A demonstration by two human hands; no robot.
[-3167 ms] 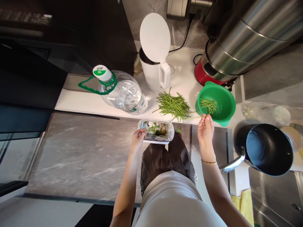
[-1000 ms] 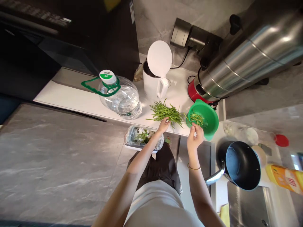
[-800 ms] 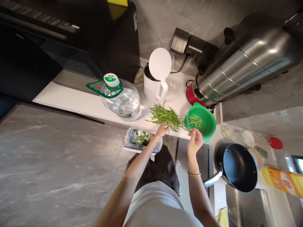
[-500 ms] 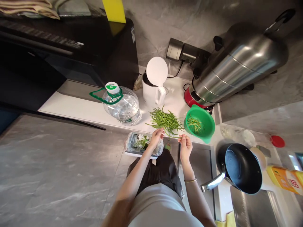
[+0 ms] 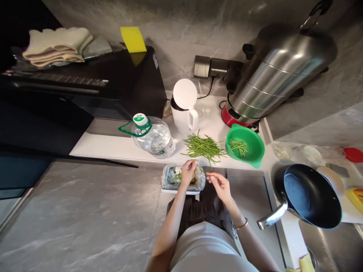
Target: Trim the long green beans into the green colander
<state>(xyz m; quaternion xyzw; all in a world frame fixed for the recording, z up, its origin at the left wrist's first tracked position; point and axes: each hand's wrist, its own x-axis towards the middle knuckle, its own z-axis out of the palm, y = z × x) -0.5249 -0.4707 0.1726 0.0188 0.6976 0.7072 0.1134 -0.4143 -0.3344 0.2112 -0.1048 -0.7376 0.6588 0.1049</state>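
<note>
A pile of thin green vegetable stems [image 5: 202,146] lies near the counter's front edge. Just in front of it, my left hand [image 5: 188,173] is closed in a pinch on a green stem [image 5: 200,167]. Below that hand is a lined scrap bin [image 5: 167,187], holding white and green scraps and partly covered by the hand. My right hand [image 5: 221,186] is to the right, apart from the left, thumb and fingers drawn together; what lies between its fingertips is too small to make out. A green colander [image 5: 252,145] with some shorter stem pieces [image 5: 237,146] stands right of the pile.
Behind the pile stands a white kettle [image 5: 181,118] with its lid up. A large water bottle [image 5: 155,138] is at the left, by a black appliance [image 5: 138,83]. At the right are a steel cylinder appliance [image 5: 272,83] and a black pan [image 5: 314,196], its handle jutting over the counter edge.
My hands have moved from the stem stretched between them; the right has drawn down and away, while the left is over the bin. The whole view has shifted.
</note>
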